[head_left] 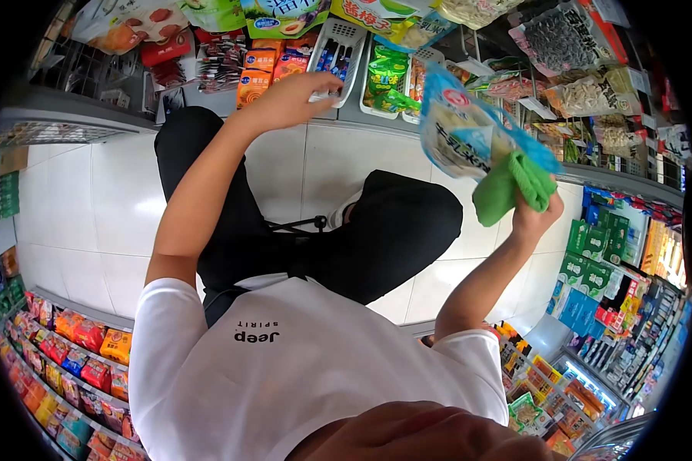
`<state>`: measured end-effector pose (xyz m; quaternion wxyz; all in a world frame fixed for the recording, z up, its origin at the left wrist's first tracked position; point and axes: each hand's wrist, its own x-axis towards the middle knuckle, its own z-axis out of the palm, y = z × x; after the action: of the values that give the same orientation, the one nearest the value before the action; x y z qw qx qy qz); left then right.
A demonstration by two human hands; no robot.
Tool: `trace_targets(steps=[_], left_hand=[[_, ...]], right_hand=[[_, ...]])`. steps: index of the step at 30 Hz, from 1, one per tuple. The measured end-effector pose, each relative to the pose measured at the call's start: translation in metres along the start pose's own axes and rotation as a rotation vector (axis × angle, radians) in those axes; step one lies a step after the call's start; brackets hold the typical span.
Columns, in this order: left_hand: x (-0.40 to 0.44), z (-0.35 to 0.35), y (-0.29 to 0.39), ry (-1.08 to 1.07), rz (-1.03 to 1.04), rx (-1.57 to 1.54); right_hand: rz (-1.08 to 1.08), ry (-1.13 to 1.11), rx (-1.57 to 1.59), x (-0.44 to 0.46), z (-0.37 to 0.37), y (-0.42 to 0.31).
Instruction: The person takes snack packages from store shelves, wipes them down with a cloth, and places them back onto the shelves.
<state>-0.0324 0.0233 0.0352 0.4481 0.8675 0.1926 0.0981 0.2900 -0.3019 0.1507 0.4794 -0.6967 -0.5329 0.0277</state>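
My left hand [292, 100] reaches to the front end of a white plastic basket [351, 34] on the shelf, its thumb and fingers closed at the rim. Dark blue small packets [332, 60] lie in that basket. In my right hand [538, 213] is a folded green cloth [507, 188]. A clear and blue snack bag [457, 123] hangs tilted above the floor at the same hand, partly covered by the cloth; the fingers' hold on the bag is hidden. Beside the left hand stand orange boxes [255, 81]. Right of the basket, another white basket [378, 114] holds green packets.
My crossed legs in black trousers [392, 223] rest on the white tiled floor [281, 165] close to the shelf edge [346, 115]. Snack bags hang on a rack [569, 38] at upper right. Shelves of packets [84, 338] stand behind me; green cartons [592, 253] are at right.
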Motion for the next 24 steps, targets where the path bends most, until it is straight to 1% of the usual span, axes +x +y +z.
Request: trace_targets(steps=[1,3,4,5,6,7,8,9,12,13,16,17,20,23,24], left_hand=[[0.000,-0.002,0.001,0.094,0.004,-0.016],[0.013,-0.014,-0.006,0.211,0.085,-0.338],[0.015,-0.024,0.001,0.268,0.129,-0.493],[0.014,-0.032,0.008,0.241,0.167,-0.484],[0.009,-0.030,0.021,0.175,0.095,-0.706],[0.001,-0.025,0.036,0.104,0.019,-0.925],[-0.006,-0.024,0.045,0.029,-0.060,-1.141],[-0.010,-0.017,0.048,-0.025,-0.078,-1.285],[-0.024,0.020,0.041,-0.120,-0.069,-1.645],[-0.028,0.032,0.037,-0.130,-0.068,-1.725],[-0.042,0.056,0.027,-0.100,-0.077,-1.841],[-0.044,0.063,0.025,-0.089,-0.083,-1.866],[-0.046,0.076,0.019,-0.059,-0.079,-1.912],[-0.042,0.083,0.014,-0.030,-0.068,-1.936],[-0.039,0.085,0.014,-0.016,-0.056,-1.942]], right_hand=[[0.040,0.036,0.138,0.011,0.007,-0.009],[0.119,0.101,0.421,0.027,0.031,-0.027],[0.149,0.136,0.549,0.033,0.043,-0.038],[0.181,0.174,0.679,0.038,0.055,-0.049],[0.217,0.213,0.811,0.040,0.068,-0.062],[0.262,0.201,0.883,0.042,0.081,-0.075],[0.316,0.174,0.898,0.047,0.094,-0.090],[0.369,0.152,0.911,0.052,0.107,-0.104],[0.569,0.068,0.840,0.049,0.139,-0.116],[0.595,0.045,0.889,0.047,0.148,-0.116],[0.715,-0.015,0.804,0.041,0.165,-0.111],[0.723,-0.014,0.792,0.040,0.167,-0.113],[0.676,-0.086,0.593,0.038,0.173,-0.100],[0.473,-0.034,0.404,0.045,0.178,-0.073],[0.341,0.029,0.245,0.049,0.174,-0.069]])
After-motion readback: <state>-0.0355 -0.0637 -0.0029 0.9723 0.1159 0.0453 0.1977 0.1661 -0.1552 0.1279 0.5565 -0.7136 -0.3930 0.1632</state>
